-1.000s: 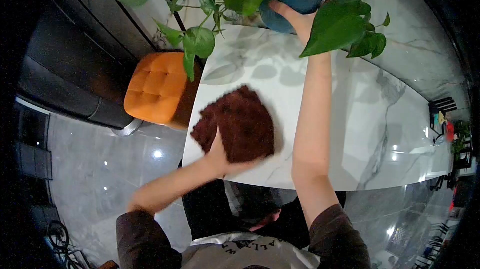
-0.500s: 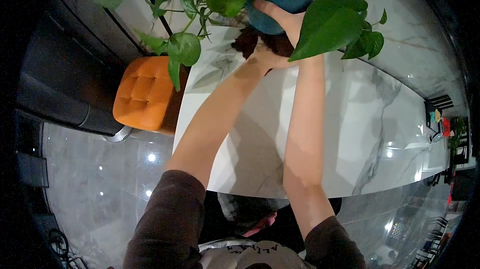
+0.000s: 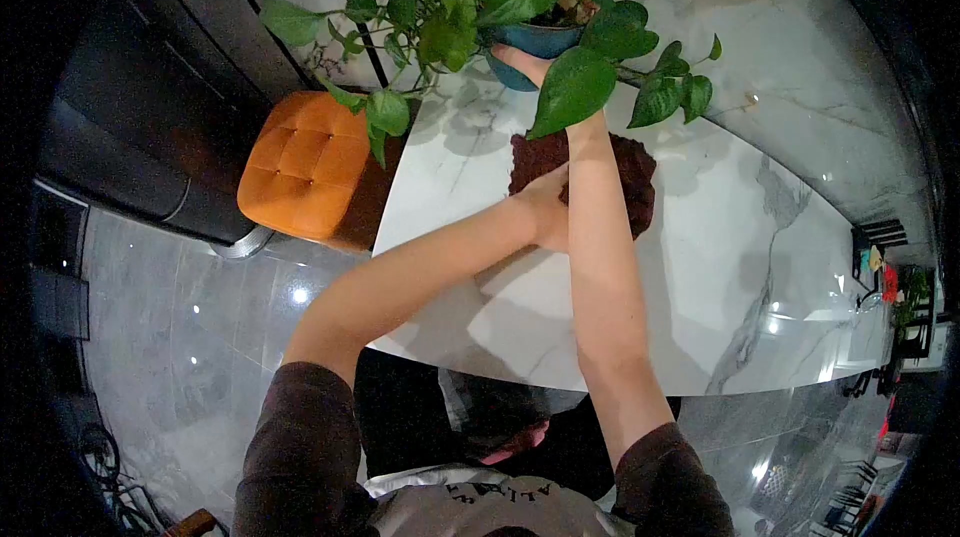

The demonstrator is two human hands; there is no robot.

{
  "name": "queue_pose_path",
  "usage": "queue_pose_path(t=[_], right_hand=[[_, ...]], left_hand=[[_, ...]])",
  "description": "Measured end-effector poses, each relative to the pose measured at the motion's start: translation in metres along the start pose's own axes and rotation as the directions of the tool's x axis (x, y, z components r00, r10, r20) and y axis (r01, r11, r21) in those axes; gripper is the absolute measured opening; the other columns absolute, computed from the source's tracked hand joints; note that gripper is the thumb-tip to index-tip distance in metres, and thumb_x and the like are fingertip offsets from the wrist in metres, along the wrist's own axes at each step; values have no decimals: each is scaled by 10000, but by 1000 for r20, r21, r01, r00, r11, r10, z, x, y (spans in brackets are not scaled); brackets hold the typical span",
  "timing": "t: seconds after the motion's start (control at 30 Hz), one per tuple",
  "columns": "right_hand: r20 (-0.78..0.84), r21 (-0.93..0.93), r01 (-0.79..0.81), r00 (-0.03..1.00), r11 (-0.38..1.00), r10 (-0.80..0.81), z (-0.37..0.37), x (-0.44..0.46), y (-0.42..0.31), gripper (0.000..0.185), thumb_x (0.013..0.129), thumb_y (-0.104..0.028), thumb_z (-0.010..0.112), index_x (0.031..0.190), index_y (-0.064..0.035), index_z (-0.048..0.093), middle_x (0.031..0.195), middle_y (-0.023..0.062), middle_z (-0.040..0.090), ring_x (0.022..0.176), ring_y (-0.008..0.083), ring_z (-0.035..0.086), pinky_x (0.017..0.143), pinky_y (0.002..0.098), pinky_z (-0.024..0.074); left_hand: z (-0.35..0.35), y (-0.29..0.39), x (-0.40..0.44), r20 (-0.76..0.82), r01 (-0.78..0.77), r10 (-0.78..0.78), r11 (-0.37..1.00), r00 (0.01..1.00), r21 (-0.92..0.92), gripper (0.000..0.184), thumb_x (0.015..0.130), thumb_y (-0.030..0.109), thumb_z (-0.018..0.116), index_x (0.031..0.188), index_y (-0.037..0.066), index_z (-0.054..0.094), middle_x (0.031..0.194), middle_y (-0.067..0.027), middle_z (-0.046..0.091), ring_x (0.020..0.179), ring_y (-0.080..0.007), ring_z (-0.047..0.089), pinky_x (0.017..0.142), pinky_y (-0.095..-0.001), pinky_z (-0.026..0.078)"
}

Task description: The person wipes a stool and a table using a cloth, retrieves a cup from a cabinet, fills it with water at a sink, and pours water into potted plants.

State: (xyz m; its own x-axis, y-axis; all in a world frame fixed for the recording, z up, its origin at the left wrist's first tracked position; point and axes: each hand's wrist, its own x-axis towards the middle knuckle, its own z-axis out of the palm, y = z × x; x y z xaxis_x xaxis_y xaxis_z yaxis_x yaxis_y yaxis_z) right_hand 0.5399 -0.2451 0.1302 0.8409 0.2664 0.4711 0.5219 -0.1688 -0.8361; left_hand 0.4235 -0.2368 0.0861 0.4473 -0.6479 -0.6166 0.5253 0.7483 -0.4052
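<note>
In the head view, one white counter [image 3: 710, 257], veined with grey like marble, spreads before the person, its front edge curved. Glossy grey tiles make the floor [image 3: 220, 307], dotted with reflected lights; a veined wall [image 3: 750, 57] rises behind. One orange stool [image 3: 305, 162], tufted, stands just beside the counter's left edge. Dark letters cross the grey shirt [image 3: 490, 517] (upside down and too small to read surely).

One blue pot [image 3: 550, 39] with one trailing plant [image 3: 573, 92] is at the counter's far side; whether it touches the top, I cannot tell. The right hand [image 3: 530, 69] grips it, thumb on the near wall, other fingers hidden. One brown cloth [image 3: 638, 182] lies on the counter beneath the right forearm. The left hand [image 3: 545, 209] touches it; its fingers are largely hidden, so their closure cannot be told.
</note>
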Motion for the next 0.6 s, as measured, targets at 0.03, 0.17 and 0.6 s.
queue_pose_path(t=[0.03, 0.17, 0.6], right_hand=[[1, 12, -17, 1000, 1000, 17, 3, 0, 2, 592, 565, -311, 779, 1054, -56, 564, 1050, 79, 567, 939, 210, 530, 835, 316, 420], [106, 273, -145, 987, 951, 120, 0, -10, -26, 574, 597, -313, 761, 1083, -79, 565, 1074, 77, 568, 967, 214, 525, 857, 324, 409], [2, 88, -118, 993, 989, 118, 16, -4, 20, 588, 614, -297, 754, 1104, -51, 540, 1087, 98, 553, 987, 216, 509, 894, 342, 385]], left_hand=[[-24, 21, 17, 304, 525, -442, 796, 844, -301, 451, 838, 405, 429, 1210, 152, 407, 1287, -17, 377, 1220, -219, 281, 1031, -363, 207], [-13, 7, -1, 649, -65, -234, -960, 724, -273, 374, 759, 327, 502, 1069, 120, 525, 1124, -90, 516, 1078, -270, 424, 962, -371, 293], [-5, -1, -6, 757, -123, -247, -968, 605, -218, 378, 750, 336, 538, 1042, 96, 552, 1106, -111, 529, 1063, -285, 441, 928, -338, 316]])
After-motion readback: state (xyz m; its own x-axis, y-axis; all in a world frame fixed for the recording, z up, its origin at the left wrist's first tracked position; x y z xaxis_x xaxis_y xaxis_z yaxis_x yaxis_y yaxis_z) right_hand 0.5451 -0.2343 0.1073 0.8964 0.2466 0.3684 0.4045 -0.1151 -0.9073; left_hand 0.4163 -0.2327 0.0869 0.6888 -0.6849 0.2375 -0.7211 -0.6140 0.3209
